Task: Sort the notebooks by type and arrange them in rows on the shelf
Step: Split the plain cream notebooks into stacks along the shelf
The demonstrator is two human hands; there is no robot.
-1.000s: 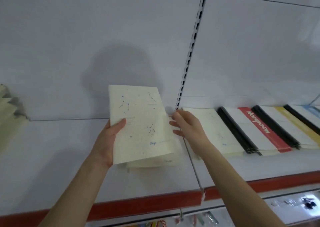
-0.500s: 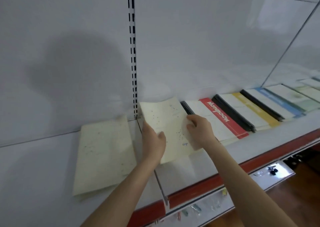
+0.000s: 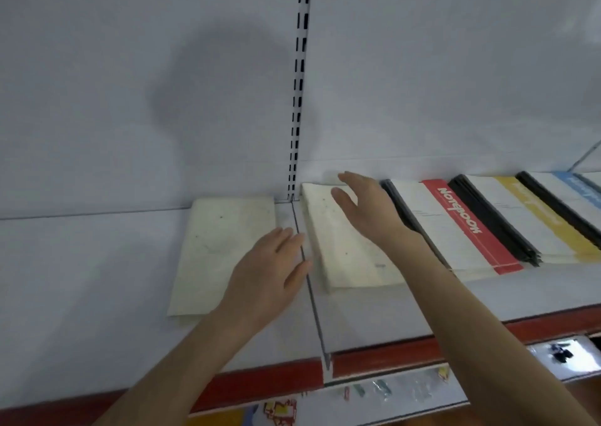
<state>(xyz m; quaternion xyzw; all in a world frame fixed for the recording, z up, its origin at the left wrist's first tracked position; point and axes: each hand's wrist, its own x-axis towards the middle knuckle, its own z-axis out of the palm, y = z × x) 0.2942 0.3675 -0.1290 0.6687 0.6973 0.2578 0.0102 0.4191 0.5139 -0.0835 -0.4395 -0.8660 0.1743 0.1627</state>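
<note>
Two stacks of cream constellation notebooks lie flat on the white shelf (image 3: 81,295). The left cream stack (image 3: 221,250) sits left of the shelf joint; the right cream stack (image 3: 344,253) sits just right of it. My left hand (image 3: 270,279) hovers open over the joint between them, holding nothing. My right hand (image 3: 367,208) is open with straight fingers above the far part of the right stack. Further right lie overlapping notebooks with black spines: a red-banded one (image 3: 465,227), a yellow-banded one (image 3: 543,217), and a blue-banded one (image 3: 575,188).
A slotted upright (image 3: 300,84) runs up the white back panel. The shelf has a red front edge (image 3: 390,357). Small items hang on a lower level (image 3: 374,390) beneath the shelf.
The cream notebook that both hands held over the right stack now lies on it. Both hands have let go and opened; the right hand moved up toward the back.
</note>
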